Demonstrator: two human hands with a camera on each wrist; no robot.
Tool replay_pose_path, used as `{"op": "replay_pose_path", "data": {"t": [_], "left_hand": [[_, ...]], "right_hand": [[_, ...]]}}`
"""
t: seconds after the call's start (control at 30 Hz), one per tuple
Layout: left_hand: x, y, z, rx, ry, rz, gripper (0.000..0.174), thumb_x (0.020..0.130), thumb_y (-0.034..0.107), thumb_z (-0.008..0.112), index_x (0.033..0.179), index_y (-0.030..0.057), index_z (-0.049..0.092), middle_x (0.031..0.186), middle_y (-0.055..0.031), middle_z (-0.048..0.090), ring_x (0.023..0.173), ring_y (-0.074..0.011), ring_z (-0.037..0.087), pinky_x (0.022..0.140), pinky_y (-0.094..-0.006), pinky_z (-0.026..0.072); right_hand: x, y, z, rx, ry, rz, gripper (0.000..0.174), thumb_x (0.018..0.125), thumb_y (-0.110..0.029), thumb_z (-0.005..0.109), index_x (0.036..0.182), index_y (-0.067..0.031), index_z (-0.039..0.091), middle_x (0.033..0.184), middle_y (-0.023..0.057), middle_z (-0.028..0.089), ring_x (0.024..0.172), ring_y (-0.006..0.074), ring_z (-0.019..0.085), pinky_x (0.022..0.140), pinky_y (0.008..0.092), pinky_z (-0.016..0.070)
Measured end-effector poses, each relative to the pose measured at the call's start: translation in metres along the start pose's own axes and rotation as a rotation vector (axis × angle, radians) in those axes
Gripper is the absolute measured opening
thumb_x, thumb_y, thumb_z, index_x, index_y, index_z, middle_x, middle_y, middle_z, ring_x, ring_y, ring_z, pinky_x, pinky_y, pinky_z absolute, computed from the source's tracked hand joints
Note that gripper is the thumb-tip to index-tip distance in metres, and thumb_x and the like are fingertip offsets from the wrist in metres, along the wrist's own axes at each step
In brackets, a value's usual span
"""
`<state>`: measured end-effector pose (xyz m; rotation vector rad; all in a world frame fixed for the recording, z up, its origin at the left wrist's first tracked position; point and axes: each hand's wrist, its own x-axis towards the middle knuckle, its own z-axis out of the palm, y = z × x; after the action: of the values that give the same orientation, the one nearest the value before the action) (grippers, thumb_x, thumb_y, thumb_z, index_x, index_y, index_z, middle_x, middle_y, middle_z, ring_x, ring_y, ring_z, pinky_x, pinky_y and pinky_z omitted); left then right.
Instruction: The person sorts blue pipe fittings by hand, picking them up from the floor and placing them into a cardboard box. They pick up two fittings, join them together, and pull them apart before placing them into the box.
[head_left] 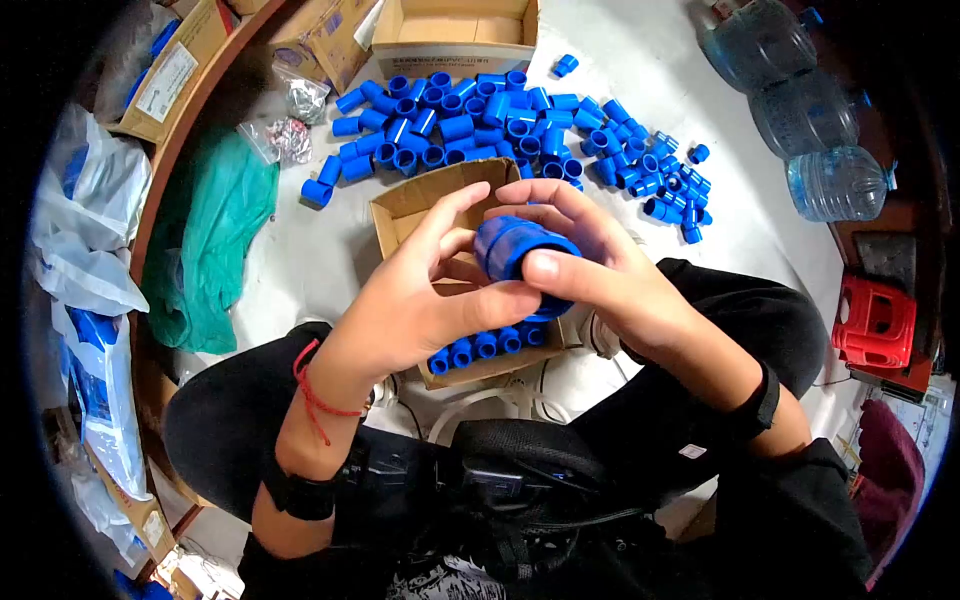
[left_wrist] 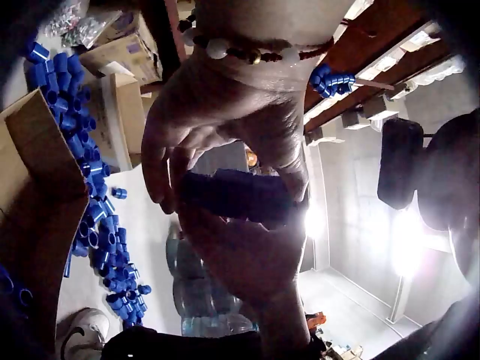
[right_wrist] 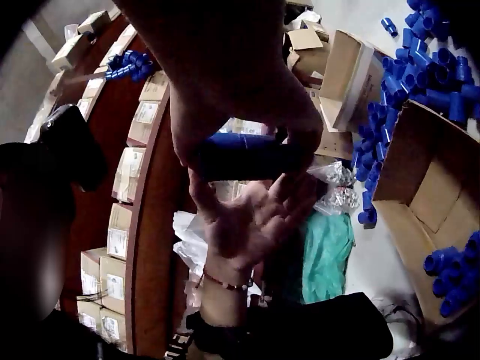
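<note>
A large blue plastic pipe coupling (head_left: 508,243) is up in front of the chest, above an open cardboard box (head_left: 398,212). My right hand (head_left: 625,285) grips it, thumb on the near rim and fingers around the far side. The left hand (head_left: 405,300) is beside it with fingers extended, its thumb tip close to the lower rim. In the right wrist view the left palm (right_wrist: 244,225) faces the coupling (right_wrist: 251,156), fingers spread. Small blue fittings (head_left: 485,345) line the near end of the box, partly hidden by the hands.
Loose blue fittings (head_left: 455,128) lie heaped on the pale floor beyond the box. Another cardboard box (head_left: 455,66) stands behind them. A green plastic bag (head_left: 215,245) lies left, large water bottles (head_left: 840,185) and a red stool (head_left: 872,322) right. Shelving curves along the left.
</note>
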<state>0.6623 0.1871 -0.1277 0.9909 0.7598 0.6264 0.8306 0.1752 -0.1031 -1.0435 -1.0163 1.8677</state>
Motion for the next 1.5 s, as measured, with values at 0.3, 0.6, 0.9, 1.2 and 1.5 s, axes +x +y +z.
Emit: {"op": "replay_pose_path", "data": {"t": [0.3, 0.6, 0.9, 1.2, 1.5], "left_hand": [[-0.009, 0.0, 0.0, 0.019, 0.006, 0.04, 0.098, 0.056, 0.033, 0.075, 0.128, 0.0062, 0.014, 0.107, -0.0175, 0.045, 0.09, -0.0173, 0.049, 0.077, -0.0267, 0.04], [-0.02, 0.022, 0.009, 0.324, 0.027, 0.304, 0.114, 0.04, 0.028, 0.081, 0.129, 0.0095, 0.013, 0.113, -0.0101, 0.043, 0.099, -0.0189, 0.045, 0.078, -0.0309, 0.04], [-0.028, 0.03, 0.016, 0.322, 0.066, 0.315, 0.083, 0.047, 0.021, 0.079, 0.117, 0.0058, 0.037, 0.1, -0.0074, 0.051, 0.085, -0.0145, 0.051, 0.073, -0.027, 0.0423], [-0.032, 0.021, 0.017, -0.023, 0.013, 0.038, 0.025, 0.078, 0.021, 0.056, 0.083, -0.0035, 0.059, 0.077, -0.0077, 0.06, 0.074, -0.0107, 0.056, 0.065, -0.0203, 0.0439], [-0.036, 0.012, 0.02, -0.427, -0.049, -0.096, 0.03, 0.08, 0.023, 0.052, 0.096, -0.0034, 0.053, 0.091, -0.0126, 0.057, 0.085, -0.0189, 0.056, 0.077, -0.0293, 0.0448]], "right_hand": [[-0.006, -0.002, -0.005, 0.039, -0.09, 0.028, 0.07, 0.065, -0.012, 0.069, 0.118, -0.0022, 0.024, 0.109, 0.0147, 0.043, 0.101, 0.02, 0.043, 0.087, 0.0329, 0.0346], [-0.013, -0.021, 0.002, -0.466, -0.137, -0.434, 0.081, 0.048, -0.02, 0.077, 0.114, -0.004, 0.031, 0.108, 0.0087, 0.042, 0.103, 0.0176, 0.041, 0.09, 0.0311, 0.0295], [-0.021, -0.032, 0.004, -0.615, -0.038, -0.74, 0.074, 0.046, -0.017, 0.075, 0.109, -0.0045, 0.038, 0.109, 0.0154, 0.038, 0.102, 0.0255, 0.041, 0.08, 0.0335, 0.0397], [-0.021, -0.031, 0.002, -0.854, 0.26, -0.994, 0.072, 0.046, -0.018, 0.076, 0.107, -0.0064, 0.039, 0.11, 0.0179, 0.04, 0.102, 0.0318, 0.041, 0.082, 0.038, 0.0364], [-0.02, -0.028, 0.008, -0.956, 0.237, -1.078, 0.065, 0.047, -0.012, 0.077, 0.104, -0.0099, 0.045, 0.112, 0.0165, 0.037, 0.109, 0.0329, 0.036, 0.08, 0.0381, 0.0436]]}}
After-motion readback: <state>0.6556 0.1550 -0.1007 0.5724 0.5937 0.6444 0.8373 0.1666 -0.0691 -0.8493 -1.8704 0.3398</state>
